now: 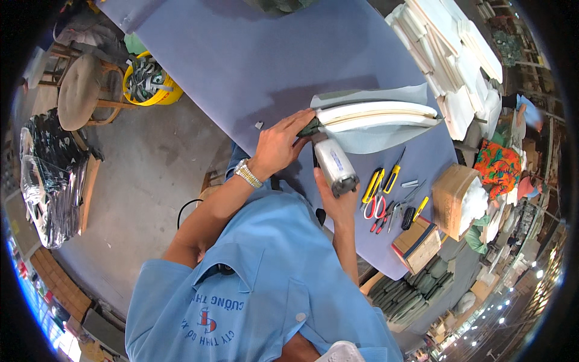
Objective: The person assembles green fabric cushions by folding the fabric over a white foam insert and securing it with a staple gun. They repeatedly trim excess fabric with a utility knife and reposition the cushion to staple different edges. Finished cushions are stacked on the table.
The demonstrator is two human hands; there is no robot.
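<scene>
We work at the blue-grey table [241, 66]. Over its right portion we locate the curved white padded piece [380, 119], with grey fabric [368, 142] spread along both long sides. The pale handheld power tool [335, 160] is positioned with its nose at the piece's left end; whether they touch, we cannot tell. We hold that end in the left hand [277, 143] and grasp the tool in the right hand [336, 204]. Red-handled scissors [374, 207] lie near the tool.
</scene>
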